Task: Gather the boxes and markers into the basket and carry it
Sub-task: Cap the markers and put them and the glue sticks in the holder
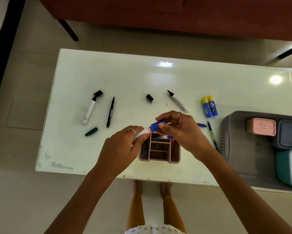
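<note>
My left hand (125,144) grips the white barrel of a blue marker (150,130), and my right hand (180,129) pinches its blue cap end. Both are just above a pink divided holder (159,158) with another marker lying in it. A grey perforated basket (226,132) at the right edge holds a pink box (261,126), a dark grey box (288,135) and a teal box (288,168). Loose on the table lie an uncapped white marker (90,109) with its black cap (98,93), a thin green pen (110,113), a green cap (91,132), a black cap (149,98) and another uncapped white marker (178,101).
Two blue glue sticks (210,107) with yellow caps lie near the basket. A blue pen (212,135) lies along the basket's left wall, a blue cap (201,125) just left of it. The white table (141,78) stands on a tiled floor, a red sofa (158,10) behind it.
</note>
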